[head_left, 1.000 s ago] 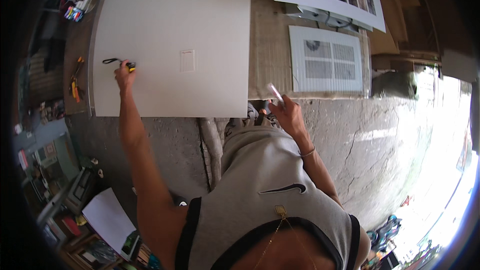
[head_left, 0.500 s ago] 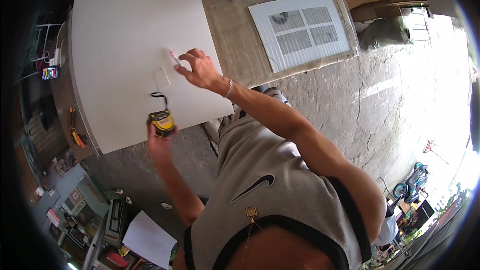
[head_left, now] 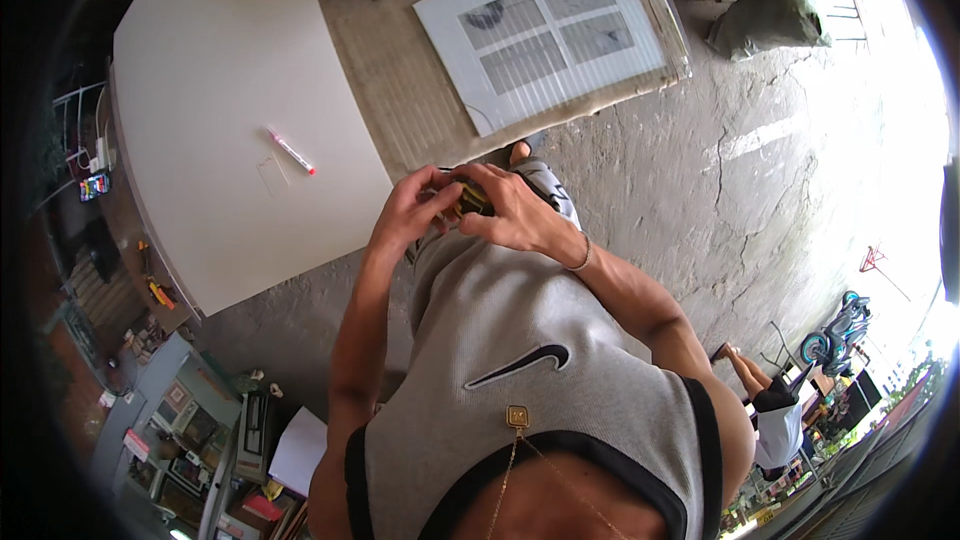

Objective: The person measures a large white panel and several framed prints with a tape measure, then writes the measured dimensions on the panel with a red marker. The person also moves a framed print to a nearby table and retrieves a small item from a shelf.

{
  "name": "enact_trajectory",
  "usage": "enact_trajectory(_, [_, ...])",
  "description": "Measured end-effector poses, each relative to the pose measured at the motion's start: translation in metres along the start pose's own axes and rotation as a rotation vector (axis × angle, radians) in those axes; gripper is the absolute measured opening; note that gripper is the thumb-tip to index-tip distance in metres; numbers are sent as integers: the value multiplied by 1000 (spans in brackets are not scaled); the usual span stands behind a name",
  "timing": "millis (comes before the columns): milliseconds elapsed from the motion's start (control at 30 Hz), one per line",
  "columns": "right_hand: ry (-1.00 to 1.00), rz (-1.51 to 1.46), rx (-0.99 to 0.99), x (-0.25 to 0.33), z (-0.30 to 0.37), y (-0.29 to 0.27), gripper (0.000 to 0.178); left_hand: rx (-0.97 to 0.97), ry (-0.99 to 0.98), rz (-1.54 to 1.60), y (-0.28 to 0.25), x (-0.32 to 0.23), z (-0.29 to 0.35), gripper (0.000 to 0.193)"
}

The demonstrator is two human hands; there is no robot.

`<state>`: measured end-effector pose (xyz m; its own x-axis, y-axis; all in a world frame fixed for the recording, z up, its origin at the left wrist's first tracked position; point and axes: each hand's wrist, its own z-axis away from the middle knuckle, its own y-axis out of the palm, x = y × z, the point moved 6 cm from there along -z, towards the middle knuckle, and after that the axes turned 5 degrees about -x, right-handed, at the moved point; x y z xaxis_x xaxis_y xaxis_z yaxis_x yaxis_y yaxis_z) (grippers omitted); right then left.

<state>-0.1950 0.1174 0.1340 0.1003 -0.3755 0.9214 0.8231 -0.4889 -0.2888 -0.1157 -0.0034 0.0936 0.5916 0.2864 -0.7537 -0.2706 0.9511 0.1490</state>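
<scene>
Worktop (head_left: pixel 405 125), one, stretching from ten to one o'clock. On it we count one broad white board (head_left: pixel 230 60) toward ten and one panel with four grey panes (head_left: pixel 550 32) toward one. Two hands at centre: left hand (head_left: pixel 408 208) and right hand (head_left: pixel 518 212), both curled round one yellow-and-black tape measure (head_left: pixel 474 202) near the board's corner. One marker (head_left: pixel 292 152) lies loose at ten, by one faint outline (head_left: pixel 273 174). That outline, we judge, is done; what is left we cannot tell.
</scene>
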Motion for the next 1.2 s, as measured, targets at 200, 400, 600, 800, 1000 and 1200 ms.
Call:
enact_trajectory(200, [112, -72, -194, -49, 26, -61, 37, 144, -55, -187, 35, 1, -65, 20])
enact_trajectory(400, [46, 214, -76, -137, 61, -73, 29, -265, 72, -202, -38, -66, -149, 22])
enact_trajectory(600, [567, -33, -287, -155, 46, -72, 23, -397, 304, -502, -56, -89, -226, 32])
enact_trajectory(800, [661, -91, -461, -161, 36, -72, 25, -631, 503, -427, -77, -89, -201, 40])
enact_trajectory(1000, [710, -217, -728, -174, 46, -138, 22, -984, 330, -670, -150, -43, -139, 49])
enact_trajectory(1200, [697, -120, -831, -192, 50, -219, 24, -1000, 368, -363, -154, -59, -137, 53])
